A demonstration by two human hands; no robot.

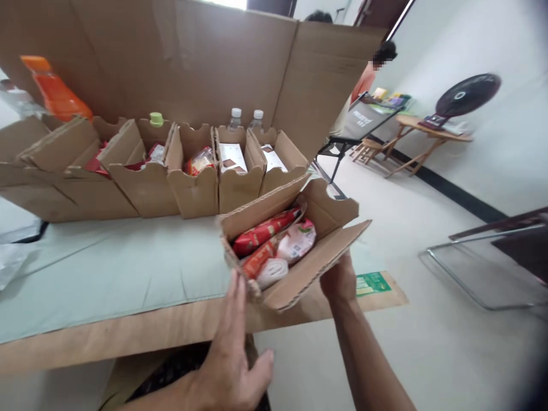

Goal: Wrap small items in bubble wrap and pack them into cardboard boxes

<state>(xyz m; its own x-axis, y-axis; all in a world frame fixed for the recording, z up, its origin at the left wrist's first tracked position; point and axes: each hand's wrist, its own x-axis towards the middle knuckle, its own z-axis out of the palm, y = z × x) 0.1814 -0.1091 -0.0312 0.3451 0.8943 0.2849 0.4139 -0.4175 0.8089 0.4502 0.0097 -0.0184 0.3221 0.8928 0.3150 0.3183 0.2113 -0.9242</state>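
A cardboard box (325, 200), open at the top, is tilted above the table's right end. Inside it lie red packets (266, 231), a pink-and-white packet (297, 240) and a rolled white cloth-like item (273, 273). My right hand (340, 278) supports the box from its right side and below; its fingertips are hidden behind the cardboard. At the near end, my left hand (234, 339) rests its outstretched fingers against the box, thumb apart.
Several cardboard boxes (194, 197) with packets inside stand in a row on the pale green tabletop (141, 265). Behind them rises a cardboard panel (205, 63), with an orange bottle (60, 94) at left. A folding chair (483, 285) and a fan (466, 94) are right; a person (363, 80) is beyond.
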